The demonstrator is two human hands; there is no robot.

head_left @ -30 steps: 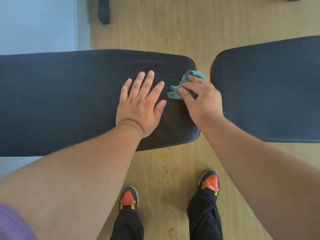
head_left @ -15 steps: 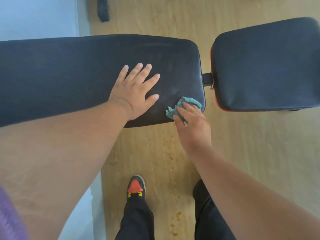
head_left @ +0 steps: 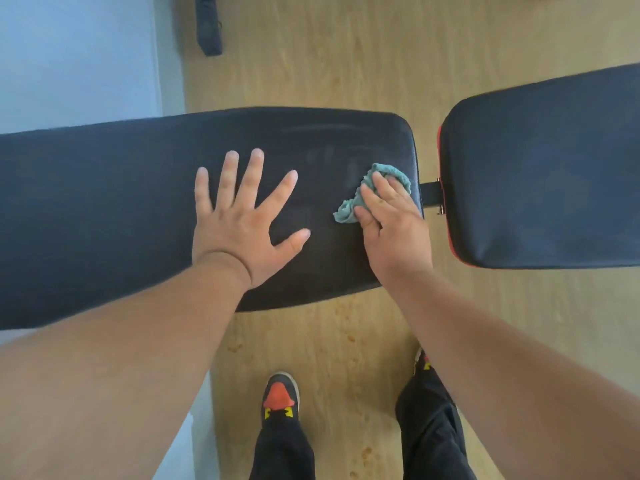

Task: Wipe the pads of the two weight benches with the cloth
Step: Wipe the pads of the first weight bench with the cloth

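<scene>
Long pad (head_left: 121, 209) carries the left hand (head_left: 239, 233) flat, fingers (head_left: 254, 174) spread apart; toward its right end the right hand (head_left: 391, 220) presses the cloth (head_left: 353, 202), fingers together. Overshooting could snag the hinge bracket (head_left: 431, 194) before the short pad (head_left: 540, 174). No containers visible.

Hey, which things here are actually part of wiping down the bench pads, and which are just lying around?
Part of the job:
crumpled teal cloth under the right hand
long black padded bench pad, braced by the left hand
second black pad with red edging

Just lying about:
dark strap-like object on the wooden floor
</scene>
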